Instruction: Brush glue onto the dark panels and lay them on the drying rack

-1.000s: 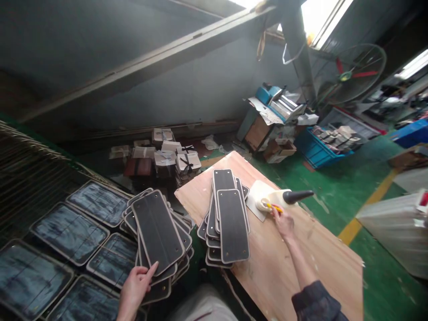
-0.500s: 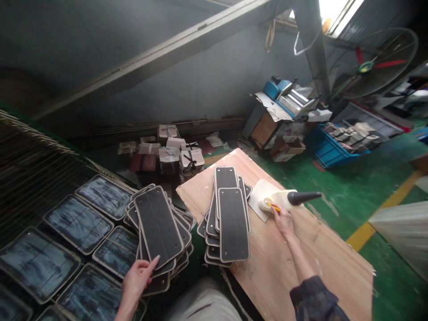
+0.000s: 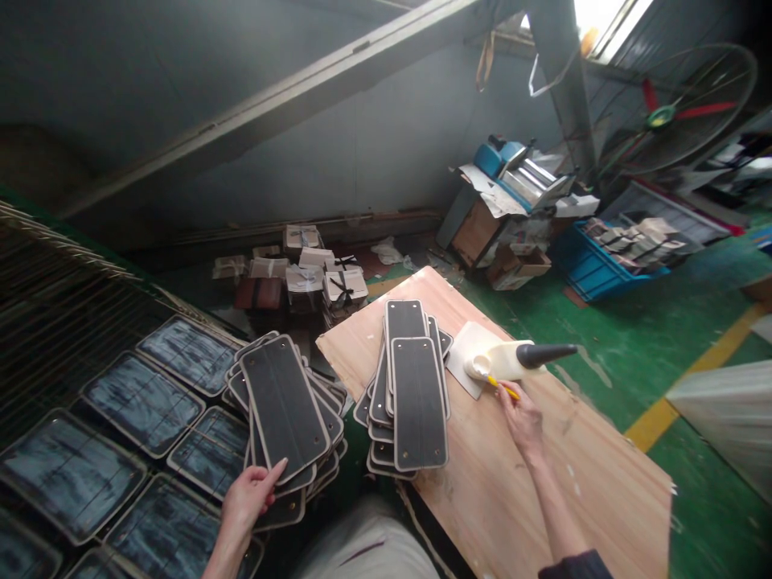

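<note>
My right hand is closed around a thin yellow-handled brush. The brush's tip is at the round opening of a cream-coloured plastic bottle, which lies on its side with a black cone-shaped end pointing right. Under the bottle is a pale sheet. My left hand grips the lower corner of the top black panel in the left stack; its lower fingers are partly hidden. That panel has light edges and small metal studs. A second stack of similar panels stands between my hands, on the board's left edge.
A wooden board spans the right front. At left, dark panels with wet-looking streaks lie in rows beside a wire rack. Tied bundles, a blue roller machine, a blue crate and a large fan stand beyond.
My right hand has moved slightly right and toward me, drawing the brush back so more of its yellow handle shows. My left hand has stayed at the panel's corner.
</note>
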### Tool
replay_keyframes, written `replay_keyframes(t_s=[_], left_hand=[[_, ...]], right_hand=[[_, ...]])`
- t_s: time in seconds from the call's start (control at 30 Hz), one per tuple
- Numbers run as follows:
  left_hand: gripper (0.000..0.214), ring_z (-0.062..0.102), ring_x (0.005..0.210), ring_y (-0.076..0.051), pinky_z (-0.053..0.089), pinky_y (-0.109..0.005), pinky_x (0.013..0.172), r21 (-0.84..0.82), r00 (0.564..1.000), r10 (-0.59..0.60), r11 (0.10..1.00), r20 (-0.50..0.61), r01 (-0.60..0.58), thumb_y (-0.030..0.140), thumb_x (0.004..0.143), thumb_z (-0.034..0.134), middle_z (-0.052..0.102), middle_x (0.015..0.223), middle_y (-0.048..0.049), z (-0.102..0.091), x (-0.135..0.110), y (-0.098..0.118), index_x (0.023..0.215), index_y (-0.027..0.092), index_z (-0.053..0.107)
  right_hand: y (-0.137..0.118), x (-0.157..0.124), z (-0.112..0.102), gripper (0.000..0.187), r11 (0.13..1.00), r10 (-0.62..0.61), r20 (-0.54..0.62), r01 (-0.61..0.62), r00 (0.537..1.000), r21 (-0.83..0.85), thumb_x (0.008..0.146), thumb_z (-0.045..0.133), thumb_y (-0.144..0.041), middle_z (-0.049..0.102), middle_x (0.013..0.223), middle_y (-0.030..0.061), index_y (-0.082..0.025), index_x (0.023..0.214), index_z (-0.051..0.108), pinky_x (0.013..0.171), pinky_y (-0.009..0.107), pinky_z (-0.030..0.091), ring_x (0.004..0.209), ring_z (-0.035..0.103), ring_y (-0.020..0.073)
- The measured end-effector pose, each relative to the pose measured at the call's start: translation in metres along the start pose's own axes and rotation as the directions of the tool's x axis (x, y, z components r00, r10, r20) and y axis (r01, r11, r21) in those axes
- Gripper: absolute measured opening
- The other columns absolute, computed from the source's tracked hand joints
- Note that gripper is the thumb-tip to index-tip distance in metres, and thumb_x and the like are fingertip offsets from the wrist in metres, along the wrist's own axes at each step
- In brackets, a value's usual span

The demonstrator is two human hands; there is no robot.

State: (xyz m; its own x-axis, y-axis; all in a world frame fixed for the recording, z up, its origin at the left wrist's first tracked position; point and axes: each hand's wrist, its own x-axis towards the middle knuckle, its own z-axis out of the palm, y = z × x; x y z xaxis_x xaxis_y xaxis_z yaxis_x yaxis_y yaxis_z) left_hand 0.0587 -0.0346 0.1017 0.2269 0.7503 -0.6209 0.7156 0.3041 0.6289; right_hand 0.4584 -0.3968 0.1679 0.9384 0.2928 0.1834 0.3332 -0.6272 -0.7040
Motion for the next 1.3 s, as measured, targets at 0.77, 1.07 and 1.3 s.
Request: replay_keyframes(t_s=[0.77, 1.07, 1.3], left_hand=[[0.054, 0.047, 0.037, -0.013, 0.035, -0.023, 0.040, -0.048, 1.000, -0.002, 0.999, 0.024, 0.003, 0.067, 0.053, 0.069, 0.053, 0.041, 0.0013, -0.001, 0.001, -0.004, 0.056, 0.018, 0.049], [0.053, 0.060, 0.047, -0.019, 0.041, -0.024, 0.042, -0.061, 0.999, -0.006, 0.998, 0.041, 0.008, 0.066, 0.053, 0.070, 0.058, 0.046, -0.0013, -0.003, 0.007, -0.011, 0.060, 0.017, 0.051], [0.056, 0.062, 0.048, -0.020, 0.043, -0.024, 0.041, -0.115, 0.998, 0.017, 0.993, 0.063, -0.009, 0.068, 0.050, 0.070, 0.059, 0.047, -0.0022, -0.006, 0.005, -0.008, 0.060, 0.017, 0.051]], right_hand=[[0.006, -0.026, 0.049, 0.048, 0.623, 0.579, -0.293, -0.181, 0.761, 0.761, 0.065, 0.078, -0.042, 0.068, 0.067, 0.0018, -0.017, 0.092, 0.048, 0.059, 0.035, 0.060, 0.061, 0.069, 0.0214], [0.018, -0.009, 0.056, 0.044, 0.461, 0.679, -0.176, -0.228, 0.712, 0.858, 0.061, 0.079, -0.041, 0.068, 0.064, 0.0037, -0.017, 0.080, 0.048, 0.061, 0.033, 0.060, 0.065, 0.070, 0.0237], [0.010, -0.026, 0.038, 0.042, 0.516, 0.634, -0.193, -0.224, 0.749, 0.827, 0.062, 0.077, -0.043, 0.068, 0.068, 0.0045, -0.016, 0.079, 0.050, 0.063, 0.033, 0.059, 0.071, 0.070, 0.0238]])
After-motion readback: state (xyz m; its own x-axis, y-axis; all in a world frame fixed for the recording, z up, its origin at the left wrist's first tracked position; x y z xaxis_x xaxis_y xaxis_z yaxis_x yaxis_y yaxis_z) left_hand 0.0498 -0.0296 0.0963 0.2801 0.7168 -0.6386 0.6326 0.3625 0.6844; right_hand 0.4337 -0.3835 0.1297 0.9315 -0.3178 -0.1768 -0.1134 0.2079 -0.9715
